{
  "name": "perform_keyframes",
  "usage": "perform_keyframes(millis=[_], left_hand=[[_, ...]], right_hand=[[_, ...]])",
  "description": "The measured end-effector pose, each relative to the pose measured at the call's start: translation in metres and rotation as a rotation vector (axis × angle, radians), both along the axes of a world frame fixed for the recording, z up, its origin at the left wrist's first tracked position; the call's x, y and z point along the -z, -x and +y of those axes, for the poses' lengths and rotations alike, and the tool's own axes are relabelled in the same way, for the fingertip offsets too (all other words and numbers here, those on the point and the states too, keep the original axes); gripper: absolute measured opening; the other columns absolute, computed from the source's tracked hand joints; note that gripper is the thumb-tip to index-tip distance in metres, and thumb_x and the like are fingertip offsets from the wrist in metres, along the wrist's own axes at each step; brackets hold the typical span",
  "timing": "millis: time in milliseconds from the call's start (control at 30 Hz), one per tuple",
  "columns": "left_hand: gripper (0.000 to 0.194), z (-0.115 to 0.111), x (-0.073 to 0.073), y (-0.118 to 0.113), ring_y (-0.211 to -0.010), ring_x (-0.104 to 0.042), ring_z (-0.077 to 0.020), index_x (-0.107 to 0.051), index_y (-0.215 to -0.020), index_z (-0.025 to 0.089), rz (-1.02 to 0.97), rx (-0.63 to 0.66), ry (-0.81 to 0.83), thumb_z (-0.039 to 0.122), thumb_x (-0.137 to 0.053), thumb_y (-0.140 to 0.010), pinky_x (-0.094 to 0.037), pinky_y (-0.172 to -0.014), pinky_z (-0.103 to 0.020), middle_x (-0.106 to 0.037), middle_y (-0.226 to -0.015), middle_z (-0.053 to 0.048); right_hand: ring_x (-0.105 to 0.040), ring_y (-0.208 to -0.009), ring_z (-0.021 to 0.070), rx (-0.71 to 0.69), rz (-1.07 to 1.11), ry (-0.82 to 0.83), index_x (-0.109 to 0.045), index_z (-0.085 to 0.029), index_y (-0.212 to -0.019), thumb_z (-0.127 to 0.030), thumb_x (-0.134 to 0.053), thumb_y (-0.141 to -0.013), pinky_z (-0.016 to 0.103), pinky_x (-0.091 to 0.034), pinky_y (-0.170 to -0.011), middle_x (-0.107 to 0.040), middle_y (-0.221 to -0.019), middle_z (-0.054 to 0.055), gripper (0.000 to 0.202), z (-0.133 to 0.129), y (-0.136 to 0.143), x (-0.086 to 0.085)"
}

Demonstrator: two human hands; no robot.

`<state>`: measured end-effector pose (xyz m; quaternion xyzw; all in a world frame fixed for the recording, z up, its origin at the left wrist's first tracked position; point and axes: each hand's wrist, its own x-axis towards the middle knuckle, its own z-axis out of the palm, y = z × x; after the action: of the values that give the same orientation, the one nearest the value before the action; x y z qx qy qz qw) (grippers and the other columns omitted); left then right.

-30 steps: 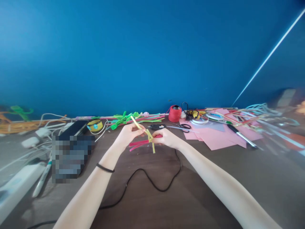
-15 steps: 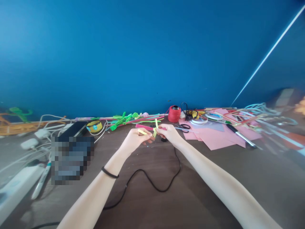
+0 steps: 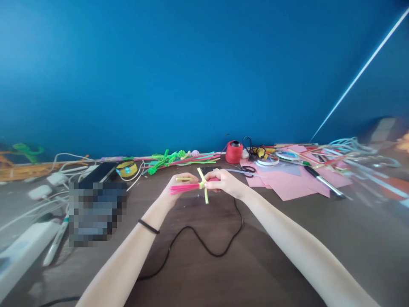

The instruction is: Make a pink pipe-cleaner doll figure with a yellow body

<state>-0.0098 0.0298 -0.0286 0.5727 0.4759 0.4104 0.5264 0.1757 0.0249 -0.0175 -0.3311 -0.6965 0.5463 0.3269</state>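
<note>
Pink strips (image 3: 183,188) lie sideways between my hands, with yellow strips (image 3: 206,196) wound round them and sticking out up and down. My right hand (image 3: 223,182) pinches the pink bundle just right of the yellow winding. Behind the bundle's left end is my left hand (image 3: 177,184), its fingers partly hidden; a short yellow piece (image 3: 182,179) shows against them. What the left fingers grip cannot be made out. Both hands are above the dark table (image 3: 204,230).
A red thread spool (image 3: 234,153), black scissors (image 3: 248,169) and pink paper (image 3: 287,187) are beyond and right of my hands. Pipe cleaners (image 3: 166,161) line the back edge. Phones, white cables (image 3: 64,158) and a marker (image 3: 56,243) lie left. A black cord (image 3: 211,253) crosses in front.
The pink bundle has turned and now points left across my left hand. The yellow strips show more fully. My left hand has shifted slightly left.
</note>
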Motion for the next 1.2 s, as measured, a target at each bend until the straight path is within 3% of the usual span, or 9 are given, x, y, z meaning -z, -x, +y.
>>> perform_keyframes(millis=[267, 367, 567, 633, 800, 900, 1033, 1200], left_hand=[[0.019, -0.002, -0.018, 0.007, -0.056, -0.058, -0.0114, -0.064, -0.068, 0.014, 0.067, 0.076, 0.023, 0.027, -0.071, -0.056, -0.046, -0.059, -0.024, -0.065, -0.058, -0.001], [0.018, -0.003, -0.021, 0.006, -0.057, -0.06, -0.0131, -0.063, -0.069, 0.014, 0.078, 0.077, 0.036, 0.027, -0.069, -0.057, -0.048, -0.063, -0.027, -0.066, -0.059, -0.002], [0.019, -0.006, -0.023, 0.001, -0.072, -0.064, -0.0179, -0.059, -0.072, 0.015, 0.025, -0.013, -0.051, 0.032, -0.063, -0.065, -0.048, -0.072, -0.031, -0.069, -0.074, -0.006], [0.018, -0.01, -0.026, -0.002, -0.074, -0.063, -0.0187, -0.06, -0.072, 0.016, 0.11, -0.028, -0.139, 0.033, -0.06, -0.067, -0.047, -0.073, -0.031, -0.069, -0.075, -0.005], [0.011, -0.024, -0.037, -0.012, -0.079, -0.058, -0.0188, -0.066, -0.072, 0.021, 0.547, 0.007, -0.487, 0.027, -0.056, -0.07, -0.041, -0.079, -0.031, -0.066, -0.077, -0.003], [0.014, -0.03, -0.039, -0.016, -0.08, -0.056, -0.0194, -0.069, -0.076, 0.023, 0.663, 0.011, -0.568, 0.024, -0.057, -0.069, -0.039, -0.08, -0.032, -0.064, -0.079, -0.004], [0.017, -0.031, -0.035, -0.018, -0.07, -0.057, -0.0162, -0.07, -0.075, 0.021, 0.605, 0.108, -0.475, 0.02, -0.054, -0.07, -0.042, -0.068, -0.027, -0.066, -0.076, -0.003], [0.018, -0.025, -0.028, -0.017, -0.064, -0.059, -0.015, -0.07, -0.078, 0.017, 0.339, 0.156, -0.189, 0.023, -0.06, -0.065, -0.044, -0.058, -0.024, -0.069, -0.074, -0.004]], right_hand=[[-0.042, -0.052, 0.0072, -0.148, -0.176, -0.024, -0.065, -0.012, -0.078, -0.027, -0.059, -0.068, 0.02, -0.031, -0.049, -0.053, -0.06, -0.002, 0.019, -0.001, -0.002, 0.0], [-0.041, -0.051, 0.0075, -0.098, -0.229, -0.045, -0.065, -0.012, -0.077, -0.03, -0.059, -0.068, 0.021, -0.031, -0.049, -0.052, -0.058, -0.002, 0.021, 0.0, 0.0, 0.003], [-0.038, -0.049, 0.0072, 0.136, -0.246, -0.128, -0.061, -0.013, -0.069, -0.035, -0.058, -0.068, 0.021, -0.028, -0.048, -0.046, -0.052, -0.004, 0.023, 0.005, 0.0, 0.009], [-0.036, -0.047, 0.0068, 0.17, -0.234, -0.113, -0.06, -0.013, -0.067, -0.035, -0.057, -0.068, 0.021, -0.027, -0.047, -0.044, -0.049, -0.004, 0.022, 0.007, 0.001, 0.01], [-0.036, -0.044, 0.0065, 0.192, -0.182, -0.045, -0.058, -0.013, -0.065, -0.032, -0.057, -0.066, 0.021, -0.026, -0.044, -0.043, -0.046, -0.005, 0.019, 0.008, 0.003, 0.014], [-0.035, -0.043, 0.0059, 0.243, -0.111, -0.027, -0.056, -0.013, -0.063, -0.028, -0.055, -0.065, 0.021, -0.025, -0.044, -0.043, -0.047, -0.005, 0.015, 0.009, 0.003, 0.013], [-0.031, -0.041, 0.0053, 0.31, -0.013, 0.016, -0.055, -0.014, -0.062, -0.028, -0.055, -0.064, 0.021, -0.021, -0.043, -0.04, -0.042, -0.006, 0.015, 0.01, 0.001, 0.009], [-0.034, -0.044, 0.0054, 0.298, 0.085, 0.041, -0.057, -0.013, -0.07, -0.032, -0.058, -0.064, 0.021, -0.021, -0.044, -0.045, -0.051, -0.004, 0.021, 0.01, -0.001, 0.006]])
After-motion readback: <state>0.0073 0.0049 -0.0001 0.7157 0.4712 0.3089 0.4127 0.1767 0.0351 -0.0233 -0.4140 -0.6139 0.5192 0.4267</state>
